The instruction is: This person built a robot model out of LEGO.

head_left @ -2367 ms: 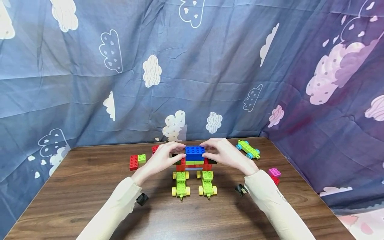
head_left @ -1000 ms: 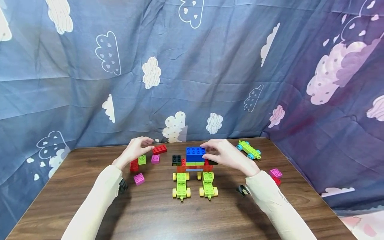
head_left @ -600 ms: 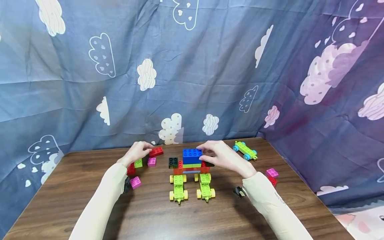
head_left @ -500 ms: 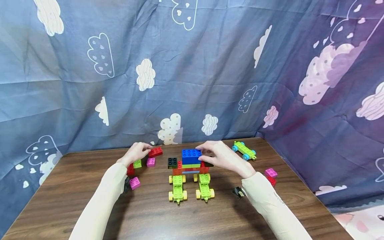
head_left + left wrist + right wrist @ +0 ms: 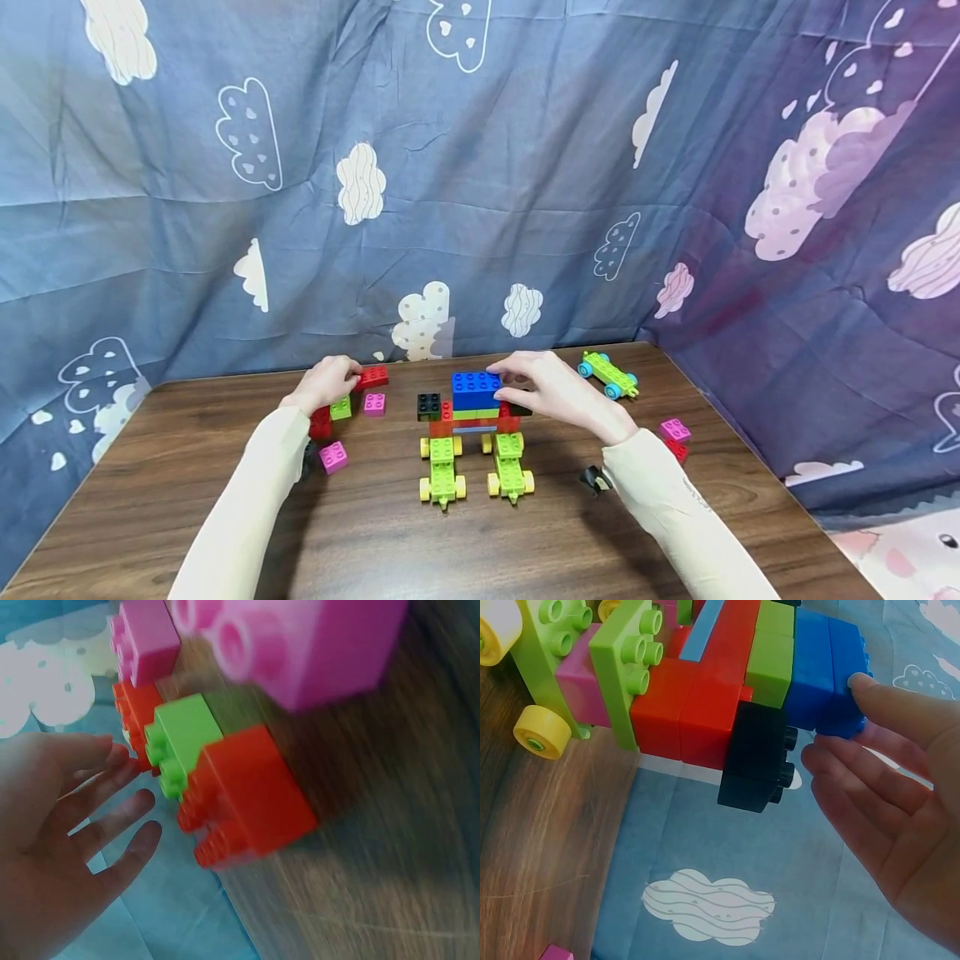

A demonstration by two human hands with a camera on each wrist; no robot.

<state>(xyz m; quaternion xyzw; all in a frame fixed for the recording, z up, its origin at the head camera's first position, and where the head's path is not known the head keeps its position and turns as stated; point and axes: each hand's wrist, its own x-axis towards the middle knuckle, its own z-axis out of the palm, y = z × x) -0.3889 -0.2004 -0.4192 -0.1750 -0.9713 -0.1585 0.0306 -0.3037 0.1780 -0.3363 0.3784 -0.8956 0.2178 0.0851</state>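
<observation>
Behind the brown worktop (image 5: 150, 517), blue cloth (image 5: 465, 167) with pale clouds (image 5: 362, 183); near the far right corner, a lime-green car base (image 5: 609, 374) on blue wheels (image 5: 612, 390); nearer, a pink brick (image 5: 676, 429) just beside a red brick (image 5: 678, 450)

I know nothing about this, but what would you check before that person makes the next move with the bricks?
1. Right hand steadying the blue bricks: ok, thumb and fingers hold one end.
2. Blue bricks seated on the green bricks: ok, no gap shows in the right wrist view.
3. Left hand at the back red brick: ok, fingertips are beside it.
4. Left hand's grip on that brick: cannot tell, contact is unclear.
5. All bricks joined up: not ok, for instance a pink brick lies loose.
</observation>
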